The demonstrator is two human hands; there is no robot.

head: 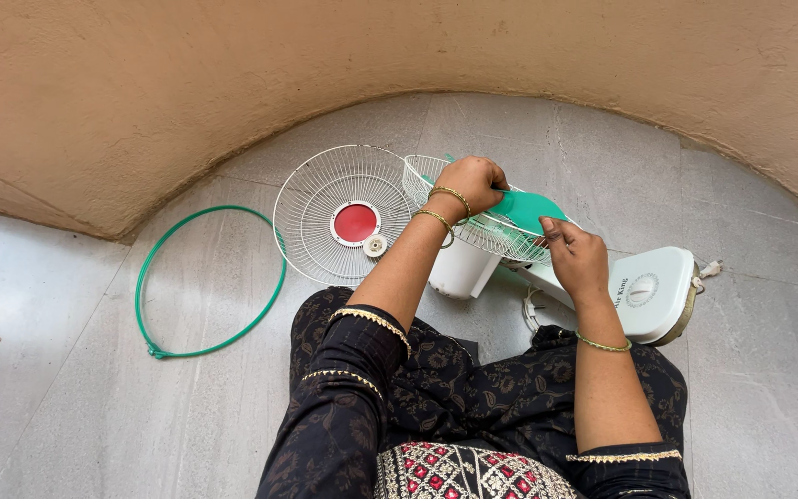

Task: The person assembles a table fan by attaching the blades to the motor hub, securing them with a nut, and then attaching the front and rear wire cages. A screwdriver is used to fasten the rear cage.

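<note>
The dismantled white table fan [593, 277] lies on its side on the grey stone floor [768, 388], just in front of the seated person's knees, its round white base with a dial [650, 291] turned towards the right and its white motor housing [459, 268] pointing towards the person. Its green plastic blade [524, 208] sits inside the rear white wire guard [501, 236], which is still on the fan.

The left hand [475, 182] reaches over the rim of that rear guard, its grip curled closed near the hub of the green blade; what exactly the fingers press on is hidden by the hand itself. Two gold bangles sit on this wrist. The right hand [576, 254] rests at the lower right edge of the green blade, its grip narrow, fingertips pinched on the blade's edge where it meets the guard wires. A thin gold bangle circles that wrist.

To the left, touching the rear guard, the front white wire guard with a red round centre cap [344, 217] lies flat on the floor. A small white round knob [375, 246] lies on its wires just beside the red cap. Further left, well apart, a green plastic rim ring [150, 277] lies near the curved tan wall [140, 92].
</note>
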